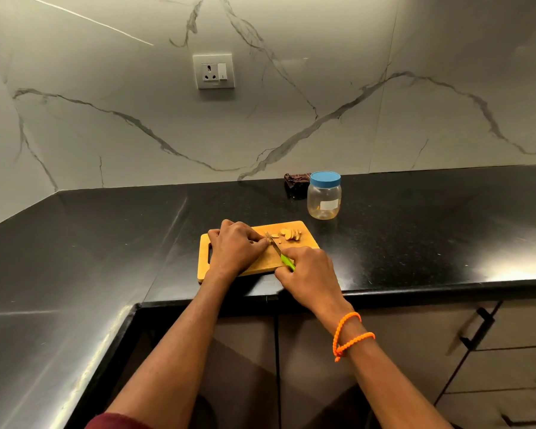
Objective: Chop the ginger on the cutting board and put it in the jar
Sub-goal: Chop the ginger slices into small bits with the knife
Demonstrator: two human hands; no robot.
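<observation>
A wooden cutting board (307, 239) lies on the black counter near its front edge. Several ginger slices (290, 234) lie on the board's far right part. My left hand (234, 247) rests on the board with curled fingers and holds down a ginger piece that is mostly hidden under the fingertips. My right hand (307, 274) grips the green handle of a small knife (277, 249), whose blade points away, right beside the left fingertips. A clear plastic jar (324, 198) with a blue lid on it stands behind the board to the right.
A dark crumpled cloth (296, 181) lies against the marble wall just left of the jar. A wall socket (213, 71) sits above the black counter (415, 230). Cabinet drawers with dark handles (477, 329) are below on the right.
</observation>
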